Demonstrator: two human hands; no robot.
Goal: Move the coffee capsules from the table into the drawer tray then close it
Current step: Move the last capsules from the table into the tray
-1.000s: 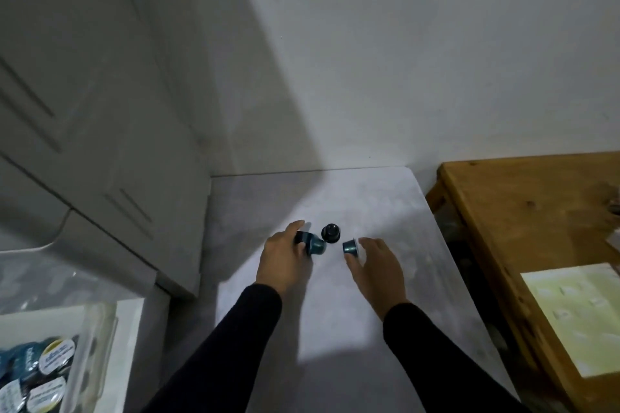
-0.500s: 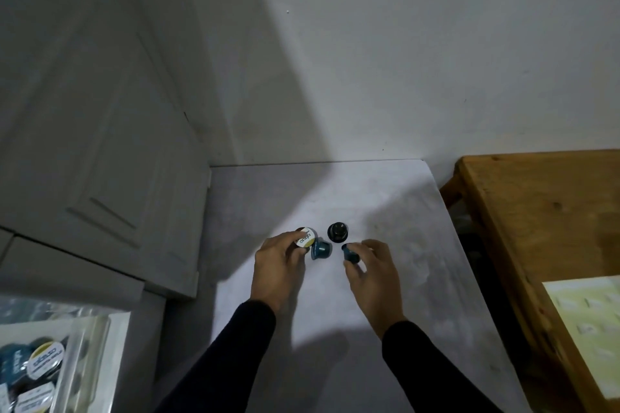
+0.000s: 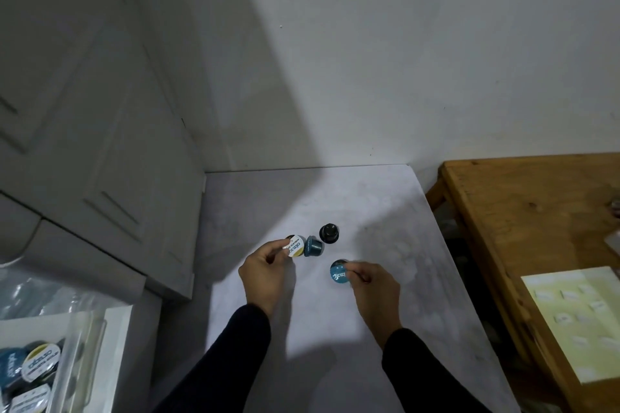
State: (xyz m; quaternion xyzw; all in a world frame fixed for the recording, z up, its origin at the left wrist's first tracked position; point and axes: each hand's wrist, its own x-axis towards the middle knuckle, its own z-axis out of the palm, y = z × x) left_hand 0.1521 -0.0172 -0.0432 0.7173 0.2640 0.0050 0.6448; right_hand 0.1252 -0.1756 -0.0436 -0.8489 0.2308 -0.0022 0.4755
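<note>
Capsules are being picked up: your left hand [image 3: 265, 275] is pinching the white-lidded capsule [image 3: 295, 251], your right hand [image 3: 372, 288] the blue-lidded capsule [image 3: 339, 273]. Next, carry both to the drawer tray [image 3: 80, 342], seemingly open.

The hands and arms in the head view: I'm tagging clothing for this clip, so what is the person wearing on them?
Both arms wear long, dark, close-fitting sleeves that end at the wrists. The left hand and right hand are bare: no gloves, and no rings, watch or markings can be made out in this dim light.
</note>
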